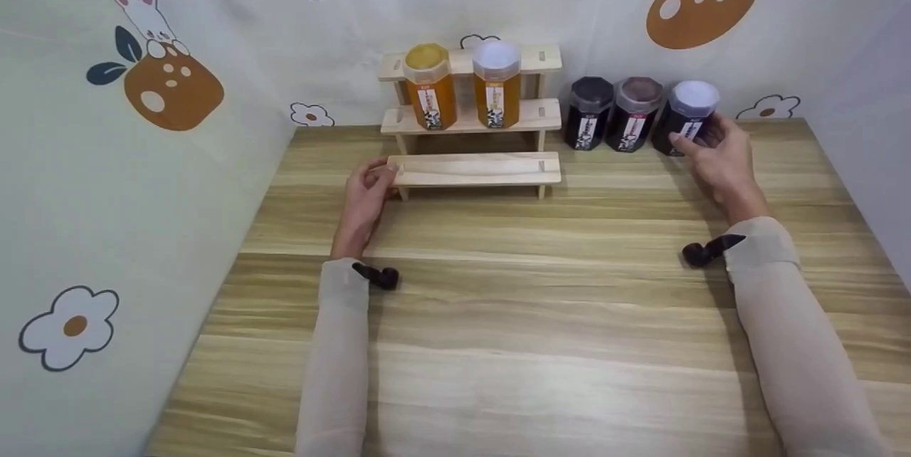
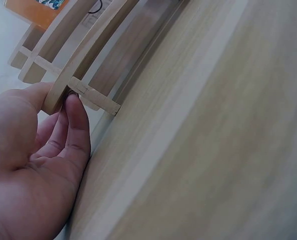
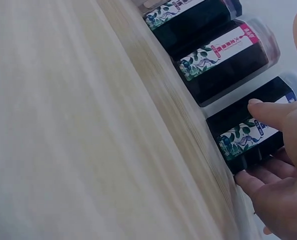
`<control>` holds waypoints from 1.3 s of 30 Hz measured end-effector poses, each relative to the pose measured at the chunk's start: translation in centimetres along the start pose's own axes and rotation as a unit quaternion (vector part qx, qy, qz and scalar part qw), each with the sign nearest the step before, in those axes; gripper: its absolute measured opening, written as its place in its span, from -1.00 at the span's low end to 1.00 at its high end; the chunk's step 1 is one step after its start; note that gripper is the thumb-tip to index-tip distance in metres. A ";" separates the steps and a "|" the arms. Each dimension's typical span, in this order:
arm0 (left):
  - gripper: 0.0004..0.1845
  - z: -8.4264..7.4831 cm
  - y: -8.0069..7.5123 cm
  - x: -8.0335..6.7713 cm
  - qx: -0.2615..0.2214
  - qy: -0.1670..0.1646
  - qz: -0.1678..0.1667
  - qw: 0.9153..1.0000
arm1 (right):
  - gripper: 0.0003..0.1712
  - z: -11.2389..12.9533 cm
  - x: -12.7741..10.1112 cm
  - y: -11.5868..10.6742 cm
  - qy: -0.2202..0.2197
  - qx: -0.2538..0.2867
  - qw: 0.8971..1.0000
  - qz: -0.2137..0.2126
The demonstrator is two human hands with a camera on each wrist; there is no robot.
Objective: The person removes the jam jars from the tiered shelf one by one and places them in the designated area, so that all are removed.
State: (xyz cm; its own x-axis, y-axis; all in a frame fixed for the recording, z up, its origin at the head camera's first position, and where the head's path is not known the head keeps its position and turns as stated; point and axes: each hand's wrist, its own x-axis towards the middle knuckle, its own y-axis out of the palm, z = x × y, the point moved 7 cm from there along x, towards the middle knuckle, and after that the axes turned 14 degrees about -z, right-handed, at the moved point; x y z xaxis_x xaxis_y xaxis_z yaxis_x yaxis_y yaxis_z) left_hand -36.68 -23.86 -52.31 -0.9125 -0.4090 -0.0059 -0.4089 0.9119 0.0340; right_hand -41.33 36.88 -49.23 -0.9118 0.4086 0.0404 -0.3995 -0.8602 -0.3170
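Observation:
My left hand (image 1: 364,199) pinches the left end of the lowest step of a three-step wooden display rack (image 1: 477,169); in the left wrist view the thumb lies on top of the board and fingertips (image 2: 77,107) curl beneath it. At the right, my right hand (image 1: 727,164) holds a dark jar with a white lid (image 1: 685,115), thumb across its label and the other fingers around the far side. Beside it stand a dark jar with a brownish lid (image 1: 632,115) and one with a black lid (image 1: 589,115).
On the rack's middle step stand two amber jars, one with a yellow lid (image 1: 434,97) and one with a white lid (image 1: 497,97). A patterned cloth backdrop (image 1: 235,215) rises behind and beside the wood-grain table (image 1: 541,314).

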 end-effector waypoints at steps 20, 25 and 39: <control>-0.52 0.1 -0.1 0.0 -0.002 -0.002 0.003 1.000 | 0.08 0.2 0.0 0.9 -0.039 0.003 0.999 -0.012; -0.50 -0.1 -0.1 0.1 0.004 -0.004 0.004 1.000 | 0.15 0.5 -0.2 0.8 -0.025 0.027 0.999 -0.034; -0.47 -0.5 -0.2 0.0 0.023 0.012 0.012 1.000 | 0.08 4.8 -2.6 -0.8 -0.008 0.111 0.988 -0.110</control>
State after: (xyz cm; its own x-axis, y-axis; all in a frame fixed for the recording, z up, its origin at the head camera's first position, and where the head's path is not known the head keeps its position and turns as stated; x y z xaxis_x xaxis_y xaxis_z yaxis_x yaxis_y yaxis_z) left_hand -36.63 -24.02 -51.85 -0.9220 -0.3868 0.0191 -0.3870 0.9220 -0.0117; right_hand -39.08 35.03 -44.51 -0.8007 0.5905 0.1007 -0.5982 -0.7970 -0.0834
